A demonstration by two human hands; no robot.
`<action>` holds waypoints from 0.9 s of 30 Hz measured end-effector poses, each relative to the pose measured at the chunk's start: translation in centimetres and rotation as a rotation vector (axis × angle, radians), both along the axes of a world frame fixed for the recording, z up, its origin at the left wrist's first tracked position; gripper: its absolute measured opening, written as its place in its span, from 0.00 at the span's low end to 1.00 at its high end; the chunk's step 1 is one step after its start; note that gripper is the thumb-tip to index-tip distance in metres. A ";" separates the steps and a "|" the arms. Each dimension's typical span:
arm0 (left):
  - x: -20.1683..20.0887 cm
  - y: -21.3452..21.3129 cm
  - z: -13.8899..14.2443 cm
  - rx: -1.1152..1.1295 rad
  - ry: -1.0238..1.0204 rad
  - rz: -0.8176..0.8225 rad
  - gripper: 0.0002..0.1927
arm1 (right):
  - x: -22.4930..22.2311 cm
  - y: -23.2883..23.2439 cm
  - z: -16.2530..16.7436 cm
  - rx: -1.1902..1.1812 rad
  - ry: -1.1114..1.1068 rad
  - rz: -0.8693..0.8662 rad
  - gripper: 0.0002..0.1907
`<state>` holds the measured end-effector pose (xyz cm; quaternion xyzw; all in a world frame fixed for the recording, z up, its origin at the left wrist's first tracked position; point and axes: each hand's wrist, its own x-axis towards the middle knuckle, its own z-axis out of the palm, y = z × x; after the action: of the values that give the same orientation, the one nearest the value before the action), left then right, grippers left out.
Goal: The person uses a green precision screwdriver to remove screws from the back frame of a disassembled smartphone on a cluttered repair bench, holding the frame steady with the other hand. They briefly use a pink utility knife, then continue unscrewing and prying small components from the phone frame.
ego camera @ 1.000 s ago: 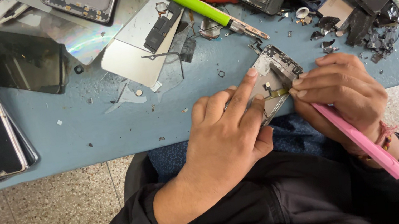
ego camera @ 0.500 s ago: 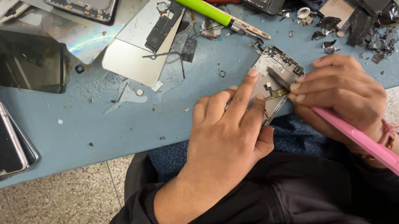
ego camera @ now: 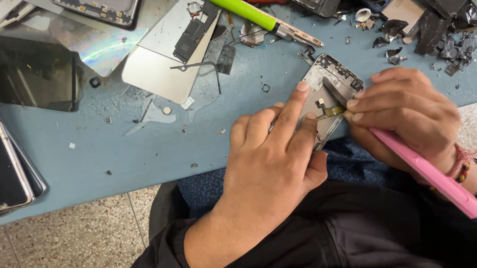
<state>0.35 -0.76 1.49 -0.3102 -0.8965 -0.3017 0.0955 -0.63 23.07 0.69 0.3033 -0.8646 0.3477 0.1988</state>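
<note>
We pin the opened phone frame [ego camera: 333, 84] at the blue table's [ego camera: 127, 158] near edge with our left hand [ego camera: 268, 161]; our right hand [ego camera: 407, 113] grips a pink tool [ego camera: 430, 177]. A green-handled screwdriver [ego camera: 244, 9] and broken parts lie just beyond.

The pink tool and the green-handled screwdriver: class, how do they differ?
The pink tool is held in the right hand; the green-handled screwdriver lies untouched on the blue table. The pink tool works at the phone frame; the screwdriver lies beyond it. Both are slim and lie diagonally.
</note>
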 end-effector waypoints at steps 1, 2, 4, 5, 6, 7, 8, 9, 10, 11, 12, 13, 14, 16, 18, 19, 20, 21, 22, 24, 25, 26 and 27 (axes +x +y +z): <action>0.0 0.0 0.0 0.001 -0.001 0.001 0.20 | 0.1 0.1 -0.1 -0.001 -0.006 -0.008 0.10; 0.0 0.0 0.0 0.002 -0.001 0.000 0.20 | 0.1 0.2 -0.2 -0.001 -0.011 -0.018 0.10; 0.0 0.0 0.0 0.005 -0.005 -0.003 0.19 | 0.3 0.3 -0.2 -0.001 -0.019 -0.038 0.10; 0.0 0.1 0.0 0.006 -0.005 -0.004 0.19 | 0.3 0.3 -0.2 -0.001 -0.020 -0.048 0.10; 0.0 0.0 0.0 0.007 -0.007 -0.003 0.19 | 0.4 0.2 -0.2 -0.002 -0.023 -0.055 0.10; 0.0 0.0 0.0 0.003 -0.006 -0.001 0.19 | 0.4 0.1 -0.2 -0.006 -0.015 -0.068 0.10; 0.0 0.0 0.0 0.001 -0.003 0.001 0.19 | 0.4 0.0 -0.2 -0.010 -0.006 -0.080 0.10; 0.1 0.0 -0.1 -0.001 0.000 0.002 0.19 | 0.5 -0.1 -0.1 -0.013 0.003 -0.093 0.10; 0.1 0.0 -0.1 -0.002 -0.001 0.001 0.19 | 0.4 -0.2 0.0 -0.008 -0.001 -0.095 0.10; 0.0 0.0 -0.1 0.000 -0.003 0.000 0.19 | 0.5 -0.3 0.1 -0.001 -0.004 -0.099 0.10; 0.0 0.0 -0.1 0.001 -0.003 -0.002 0.20 | 0.4 -0.3 0.2 0.005 -0.006 -0.103 0.10; 0.0 0.0 -0.1 0.001 -0.002 -0.002 0.19 | 0.3 -0.4 0.2 -0.001 -0.002 -0.100 0.10; 0.0 0.0 -0.1 0.001 -0.002 -0.001 0.19 | 0.3 -0.4 0.3 -0.007 0.003 -0.097 0.11; 0.0 0.0 0.0 0.000 -0.005 -0.001 0.19 | 0.2 -0.4 0.4 -0.013 -0.005 -0.070 0.11; 0.0 0.0 0.0 0.000 -0.006 -0.003 0.19 | 0.1 -0.2 0.5 -0.013 -0.023 -0.023 0.11; 0.0 0.0 0.0 0.000 -0.007 -0.002 0.19 | 0.1 -0.2 0.4 -0.016 -0.020 -0.028 0.11; 0.0 -0.1 0.0 -0.001 -0.007 -0.003 0.19 | 0.1 -0.2 0.4 -0.020 -0.017 -0.035 0.11; 0.0 0.0 0.0 -0.001 -0.006 -0.005 0.19 | 0.1 -0.2 0.4 -0.022 -0.013 -0.043 0.11; -0.1 0.0 0.0 0.001 -0.006 -0.005 0.19 | 0.1 -0.2 0.4 -0.015 -0.008 -0.052 0.11; 0.0 0.0 0.0 0.003 -0.006 -0.004 0.19 | 0.1 -0.3 0.5 -0.002 0.001 -0.067 0.11; 0.0 0.0 0.0 0.001 -0.007 -0.003 0.19 | 0.0 -0.3 0.5 0.002 0.002 -0.063 0.11; 0.0 0.0 0.0 0.001 -0.009 -0.002 0.19 | 0.0 -0.4 0.6 0.007 0.002 -0.060 0.11; 0.0 0.0 0.0 0.003 -0.010 -0.002 0.20 | 0.0 -0.4 0.6 0.014 0.003 -0.057 0.11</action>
<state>0.30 -0.80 1.44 -0.3094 -0.8962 -0.3046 0.0913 -0.66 22.71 1.31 0.2805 -0.8749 0.3356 0.2078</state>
